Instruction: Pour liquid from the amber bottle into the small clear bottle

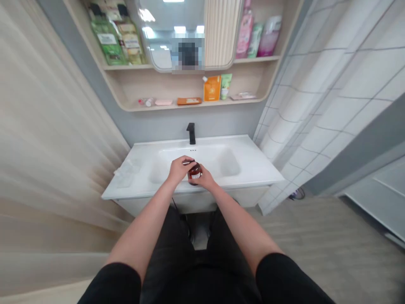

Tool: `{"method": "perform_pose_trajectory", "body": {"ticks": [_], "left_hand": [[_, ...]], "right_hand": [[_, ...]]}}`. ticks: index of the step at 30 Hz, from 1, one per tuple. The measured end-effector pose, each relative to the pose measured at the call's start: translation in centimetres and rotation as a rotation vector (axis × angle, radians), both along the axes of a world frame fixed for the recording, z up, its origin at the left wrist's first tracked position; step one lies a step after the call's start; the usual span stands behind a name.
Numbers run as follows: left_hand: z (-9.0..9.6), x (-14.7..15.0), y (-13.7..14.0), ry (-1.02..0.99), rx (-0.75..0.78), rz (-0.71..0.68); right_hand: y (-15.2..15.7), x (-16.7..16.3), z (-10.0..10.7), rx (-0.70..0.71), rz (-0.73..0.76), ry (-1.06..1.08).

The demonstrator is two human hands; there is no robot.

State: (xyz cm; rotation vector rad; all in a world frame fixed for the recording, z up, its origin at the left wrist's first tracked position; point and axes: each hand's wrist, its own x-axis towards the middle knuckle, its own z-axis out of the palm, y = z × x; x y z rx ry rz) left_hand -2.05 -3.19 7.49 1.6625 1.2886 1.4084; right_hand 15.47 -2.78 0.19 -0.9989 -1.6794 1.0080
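Now, brown bottle (195, 172) in both hands (206, 177), contents unclear.

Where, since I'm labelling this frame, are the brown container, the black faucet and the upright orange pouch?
Brown container (195, 175): head view, on its pale label.
Black faucet (192, 135): head view, middle of its upright body.
Upright orange pouch (211, 89): head view, middle of its front.

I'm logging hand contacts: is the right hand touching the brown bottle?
Touching. The head view shows the right hand against the side of the bottle, with fingers curled across its lower front.
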Motion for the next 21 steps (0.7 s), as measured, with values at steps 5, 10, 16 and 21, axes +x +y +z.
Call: {"method": "perform_pose_trajectory", "body": {"ticks": [5,10,16,21], "left_hand": [[-0.5,0.2,-0.4,0.005,0.050,-0.028],[0.3,0.6,-1.1,0.206,0.171,-0.003],[1.2,1.5,-1.4,0.270,0.157,0.090],[1.0,2.0,-1.9,0.305,0.206,0.162]], "right_hand": [[0.3,0.2,-0.6,0.023,0.017,0.024],[0.4,0.2,-1.1,0.002,0.044,0.046],[0.1,0.2,-0.8,0.004,0.043,0.038],[-0.2,0.0,-0.4,0.025,0.032,0.049]]}}
